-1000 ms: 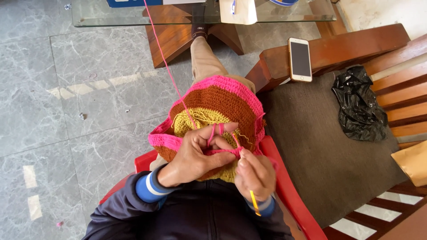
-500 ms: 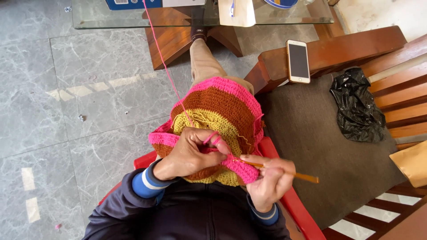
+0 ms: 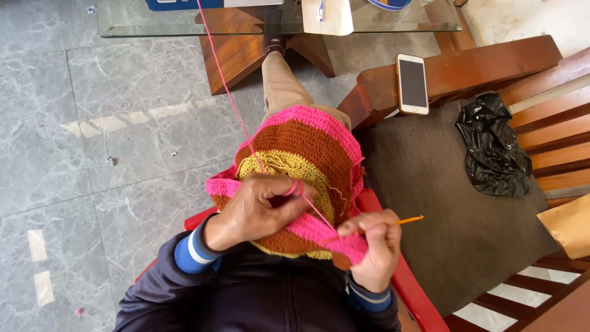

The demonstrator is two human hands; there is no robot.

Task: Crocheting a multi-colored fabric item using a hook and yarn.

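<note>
**A:** Where is the work sitting right now?

**B:** The crocheted piece [image 3: 301, 157] lies over your lap and knee, banded in pink, brown and yellow-green, with its pink edge running across just in front of your chest. You are seated on a red chair [image 3: 418, 295].

**A:** And your hands?

**B:** Your left hand [image 3: 258, 209] is curled over the near part of the piece, fingers closed on the fabric, with the pink yarn [image 3: 224, 86] wrapped around a raised finger. From there the strand runs taut up and away toward the glass table [image 3: 153, 21]. Your right hand [image 3: 375, 249] is clenched around the orange crochet hook [image 3: 405, 220], thumb and fingers pinching the shaft. The end of the hook pointing right sticks out past your knuckles; the other end is buried at the pink edge, so you cannot see the tip itself.

**A:** How close are the two hands?

**B:** Near each other, with the pink border stretched between them.

**A:** What lies about you?

**B:** To your right a wooden bench holds a dark cushion [image 3: 442, 203]. A white-framed smartphone [image 3: 412, 83] rests face up on the bench's armrest [image 3: 455, 71], and a crumpled black plastic bag [image 3: 495, 144] sits on the cushion against the slats. A tan paper packet [image 3: 568, 224] lies at the far right edge. Grey marble tiles [image 3: 92, 135] cover the floor on your left.
</note>
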